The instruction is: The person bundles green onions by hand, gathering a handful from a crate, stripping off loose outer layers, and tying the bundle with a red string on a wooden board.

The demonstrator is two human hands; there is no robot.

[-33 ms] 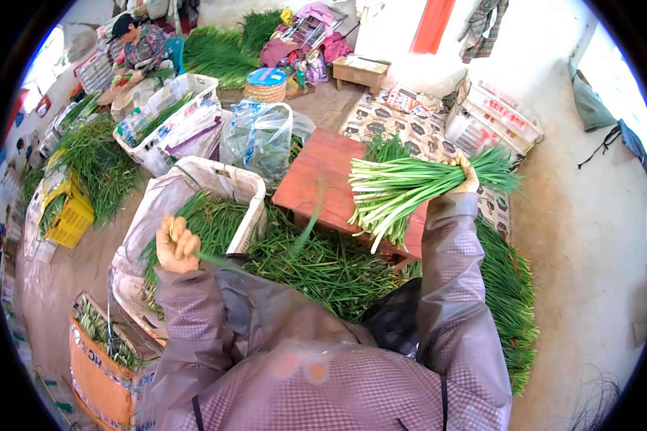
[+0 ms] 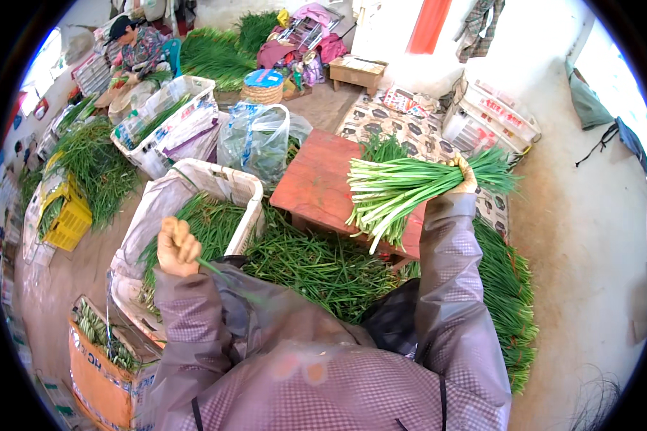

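Note:
My right hand [image 2: 464, 177] is wrapped round a thick bunch of garlic chives [image 2: 395, 185]. Its pale stem ends point left over a low red wooden table [image 2: 310, 171], and the green tips stick out past my fingers on the right. To the left, my left hand [image 2: 178, 248] is closed in a fist above a white crate [image 2: 250, 228] of loose chives. A thin green chive blade [image 2: 210, 266] trails from that hand, blurred toward its end. Another small heap of chives [image 2: 383, 148] lies on the table behind the bunch.
Loose chives [image 2: 316, 266] cover the floor before me, and laid-out chives [image 2: 507, 302] line my right. A clear plastic bag [image 2: 255, 144], yellow crate [image 2: 68, 215] and orange sack [image 2: 97, 373] stand around. Another person [image 2: 138, 50] sits at the far left.
A blurred green blade in the air over the floor pile no longer shows there. My left hand is slightly more blurred; the right hand and its bunch stay almost in place.

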